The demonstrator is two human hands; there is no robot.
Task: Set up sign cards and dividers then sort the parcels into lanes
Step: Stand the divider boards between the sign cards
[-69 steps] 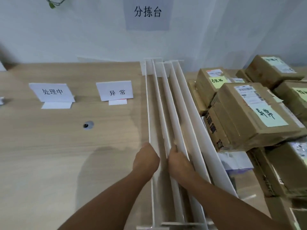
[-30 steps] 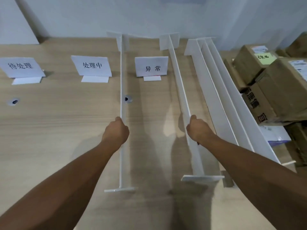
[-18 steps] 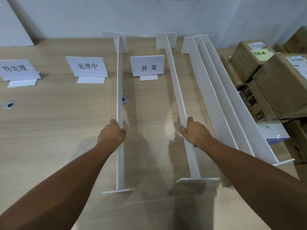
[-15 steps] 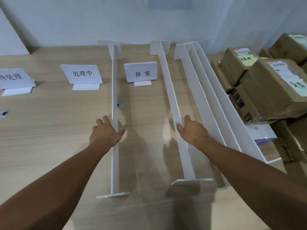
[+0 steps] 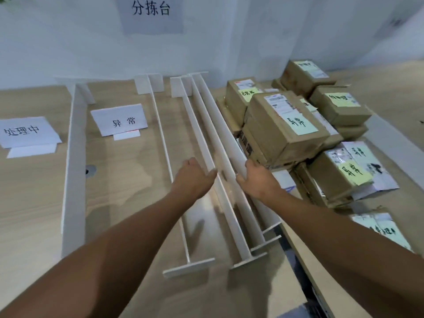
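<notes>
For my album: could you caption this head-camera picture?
Left hand and right hand reach three bunched white dividers beside stacked parcels; two placed dividers flank the 异常 sign card.

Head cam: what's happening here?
A person is laying out lanes on a table. Two dividers stand apart, one on each side of the 异常 card. A bundle of three more sits beside the parcels. The left hand reaches to its nearest divider. The right hand lies on the outermost, grip unclear. The parcels are piled, unsorted.
</notes>
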